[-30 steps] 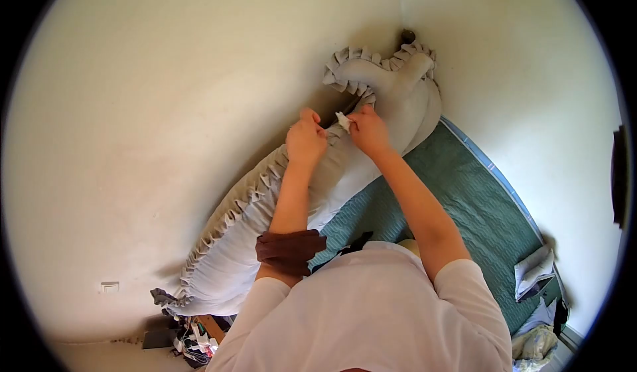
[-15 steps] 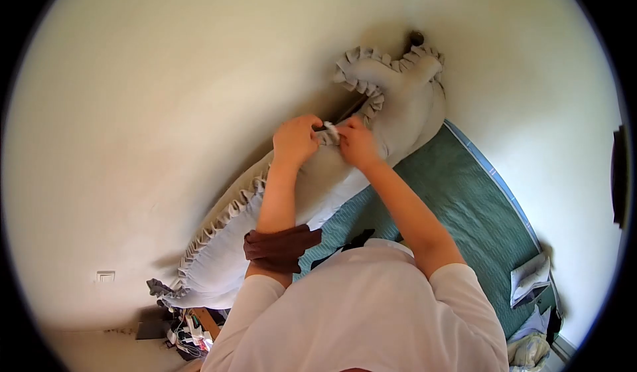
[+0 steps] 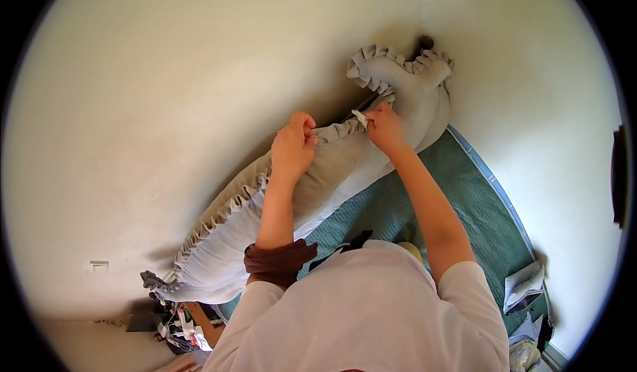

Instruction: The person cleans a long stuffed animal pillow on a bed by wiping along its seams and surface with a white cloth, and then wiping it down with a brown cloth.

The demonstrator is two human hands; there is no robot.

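A grey padded-looking headboard cover (image 3: pixel 342 163) with a ruffled edge (image 3: pixel 337 132) drapes along the wall at the head of the bed. My left hand (image 3: pixel 292 149) is at this edge, fingers curled against the ruffle, their tips partly hidden. Farther right along the same edge, my right hand (image 3: pixel 385 130) pinches a small whitish strip (image 3: pixel 360 118), whose end pokes out past the fingers. Between the hands runs a stretch of ruffle. A dark brown cloth band (image 3: pixel 279 262) is wrapped around my left forearm.
Beyond the cover rises a pale wall (image 3: pixel 166 106) with a light switch (image 3: pixel 99 266). A green quilted bed surface (image 3: pixel 444 186) lies below. Cables and small items (image 3: pixel 186 329) clutter the lower left; a grey pillow-like item (image 3: pixel 524 282) sits at the lower right.
My hands have moved apart: the right went up and right along the edge with the whitish strip, while the left shifted slightly. The camera view has turned a little.
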